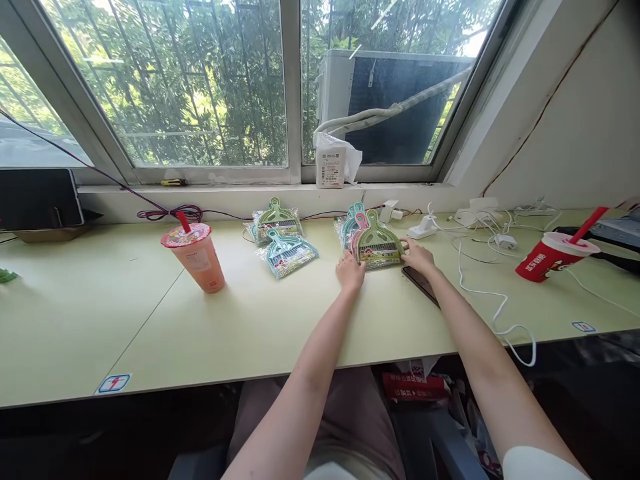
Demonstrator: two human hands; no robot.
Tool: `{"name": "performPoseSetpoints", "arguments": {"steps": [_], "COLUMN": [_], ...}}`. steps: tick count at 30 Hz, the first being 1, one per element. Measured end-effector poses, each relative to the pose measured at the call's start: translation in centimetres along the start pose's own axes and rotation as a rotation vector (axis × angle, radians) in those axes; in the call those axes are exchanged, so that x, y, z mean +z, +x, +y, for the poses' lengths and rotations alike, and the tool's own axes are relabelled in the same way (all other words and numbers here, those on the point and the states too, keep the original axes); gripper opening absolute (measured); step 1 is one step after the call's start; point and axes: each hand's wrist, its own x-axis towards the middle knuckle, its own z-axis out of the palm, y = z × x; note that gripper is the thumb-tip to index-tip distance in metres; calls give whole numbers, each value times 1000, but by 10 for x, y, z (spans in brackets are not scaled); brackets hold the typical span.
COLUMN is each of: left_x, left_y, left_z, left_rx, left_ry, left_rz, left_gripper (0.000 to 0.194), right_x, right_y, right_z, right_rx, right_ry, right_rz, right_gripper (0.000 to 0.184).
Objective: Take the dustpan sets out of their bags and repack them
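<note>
A green dustpan-and-brush set (377,245) in clear wrap stands tilted up at the front of a stack, its handle pointing away from me. My left hand (350,270) grips its near left corner, while my right hand (419,257) has its fingers closed on the right edge. Behind it show a pink set (358,227) and a blue set (348,223), both partly hidden. To the left lie another blue set (289,253) and a second green set (277,222), one in front of the other. Beside my right wrist, a dark phone (421,283) lies partly under the forearm.
A pink drink cup (200,263) stands on the left, a red cup (555,255) on the right. White cables (493,293) and a power strip (423,228) spread at the right. A tissue pack (331,167) sits on the sill; a dark tablet (40,198) is far left.
</note>
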Motion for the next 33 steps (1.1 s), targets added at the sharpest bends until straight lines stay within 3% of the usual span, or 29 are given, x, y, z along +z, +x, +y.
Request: {"name": "performPoseSetpoints", "arguments": {"steps": [11, 21, 33], "left_x": [2, 4, 0], "left_y": [1, 2, 2], "left_z": [-1, -4, -3], "left_rx": [-1, 10, 12], "left_ry": [1, 19, 20], "left_rz": [-7, 15, 17], "left_gripper": [37, 35, 34], "right_x": [0, 2, 4], "right_y": [0, 4, -6], "right_z": [-4, -26, -44], "right_rx": [9, 17, 62], "right_ry": [-37, -293, -316], "right_rz": [-6, -71, -17], "right_gripper": [59, 61, 59]}}
